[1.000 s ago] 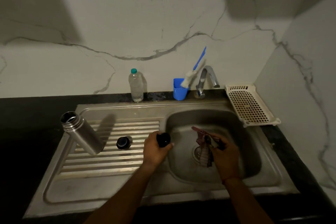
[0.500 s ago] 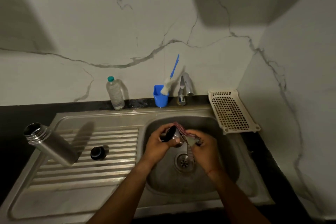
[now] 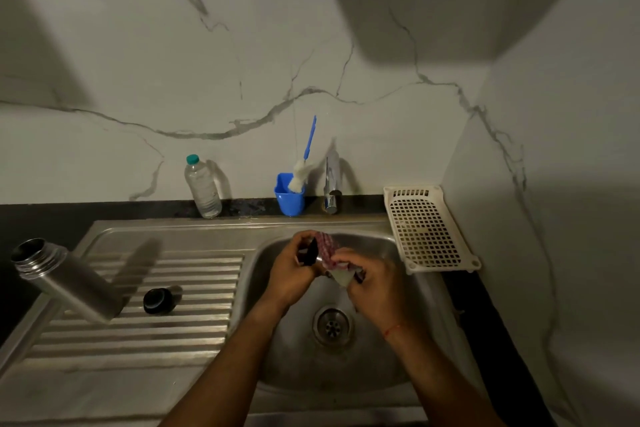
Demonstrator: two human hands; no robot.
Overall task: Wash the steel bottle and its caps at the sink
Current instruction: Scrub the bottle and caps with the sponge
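No text, label or number can be read anywhere.

Dim, grainy wide-angle view
Weak light is coming from the left, stretching the steel bottle's (image 3: 69, 282) shadow rightward over the drainboard (image 3: 194, 288); broad shadows are darkening the wall (image 3: 242, 62), and edges are bowing.

Left hand (image 3: 291, 274) gripping black cap (image 3: 309, 252), right hand (image 3: 375, 282) holding checked cloth (image 3: 327, 248), over sink (image 3: 408, 357)

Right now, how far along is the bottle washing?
Done: the steel bottle stands uncapped on the drainboard. In hand: over the basin, the left hand holds one black cap while the right hand holds a red checked cloth against it. Left, apparently: the other cap on the drainboard and the bottle itself.
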